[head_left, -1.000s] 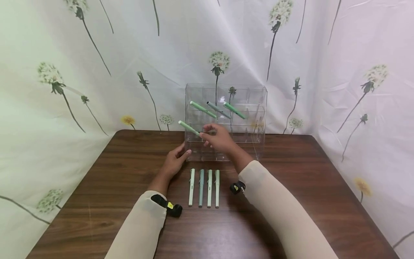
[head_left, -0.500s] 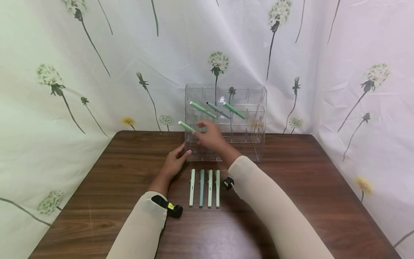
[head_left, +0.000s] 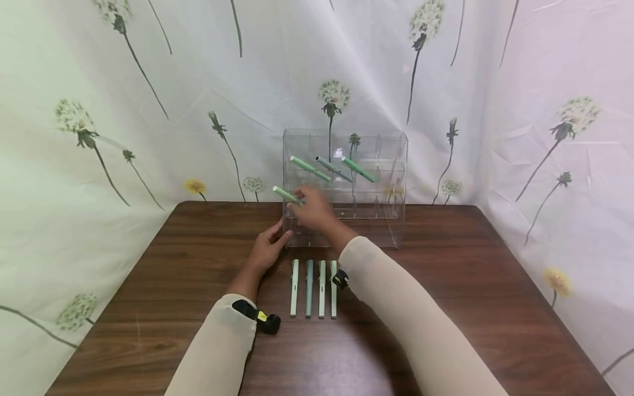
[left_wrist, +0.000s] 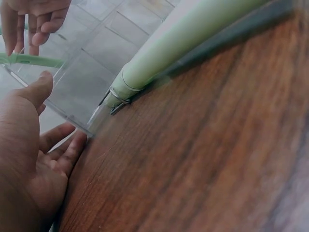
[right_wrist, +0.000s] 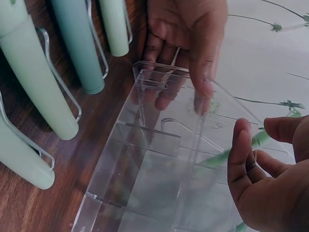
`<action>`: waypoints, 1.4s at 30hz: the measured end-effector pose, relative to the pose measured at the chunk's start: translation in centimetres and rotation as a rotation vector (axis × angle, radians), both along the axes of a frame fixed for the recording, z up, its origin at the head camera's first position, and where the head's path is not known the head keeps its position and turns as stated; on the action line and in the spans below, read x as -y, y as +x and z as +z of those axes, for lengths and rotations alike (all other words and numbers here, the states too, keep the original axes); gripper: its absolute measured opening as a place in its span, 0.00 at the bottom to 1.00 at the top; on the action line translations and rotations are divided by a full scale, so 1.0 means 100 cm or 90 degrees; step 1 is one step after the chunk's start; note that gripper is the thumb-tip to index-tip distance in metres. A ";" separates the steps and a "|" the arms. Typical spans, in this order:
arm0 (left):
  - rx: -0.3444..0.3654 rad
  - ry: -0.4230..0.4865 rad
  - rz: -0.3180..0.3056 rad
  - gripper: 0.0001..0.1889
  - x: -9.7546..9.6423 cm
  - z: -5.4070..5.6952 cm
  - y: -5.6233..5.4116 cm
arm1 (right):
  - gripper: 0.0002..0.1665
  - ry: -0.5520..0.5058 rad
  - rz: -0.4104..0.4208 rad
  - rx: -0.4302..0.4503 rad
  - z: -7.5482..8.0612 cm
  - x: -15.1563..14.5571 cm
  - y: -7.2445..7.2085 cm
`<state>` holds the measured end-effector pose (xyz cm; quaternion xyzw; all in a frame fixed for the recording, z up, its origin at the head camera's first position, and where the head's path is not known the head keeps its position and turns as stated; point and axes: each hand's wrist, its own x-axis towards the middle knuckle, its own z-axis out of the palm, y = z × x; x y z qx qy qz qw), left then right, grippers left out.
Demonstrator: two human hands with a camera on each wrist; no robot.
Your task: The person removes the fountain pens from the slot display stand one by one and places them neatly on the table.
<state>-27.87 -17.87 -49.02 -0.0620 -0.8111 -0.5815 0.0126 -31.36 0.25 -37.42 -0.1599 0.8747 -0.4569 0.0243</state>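
Observation:
A clear tiered display rack [head_left: 391,220] stands at the back of the table. My left hand [head_left: 267,250] holds its lower left corner, thumb at the front and fingers along the side, as the right wrist view shows on the left hand [right_wrist: 186,38]. A light green pen [head_left: 283,192] lies slanted on the rack's lower left tier. The thumb and fingers of my right hand [head_left: 314,212] pinch around this pen; in the right wrist view, the right hand [right_wrist: 270,179] has the green pen [right_wrist: 260,138] between thumb and forefinger.
Higher on the rack lean a green pen [head_left: 309,168], a grey-blue pen [head_left: 334,168] and a darker green pen [head_left: 358,169]. Several capped pens lie in a row before the rack, among them a blue-grey pen [head_left: 309,289]. Flowered cloth [head_left: 238,99] hangs behind the wooden table [head_left: 173,264].
My right hand has shifted left along the light green pen, toward its upper end. That pen stays at about the same slant and place. My left hand keeps still on the rack.

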 end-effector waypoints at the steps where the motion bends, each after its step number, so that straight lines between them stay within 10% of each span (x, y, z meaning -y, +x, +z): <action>1: 0.003 -0.005 0.002 0.34 0.000 0.000 0.001 | 0.27 -0.001 0.002 0.002 -0.001 0.001 0.000; 42: 0.020 -0.013 0.007 0.34 -0.001 0.000 0.000 | 0.19 -0.056 -0.064 -0.081 0.003 0.001 -0.005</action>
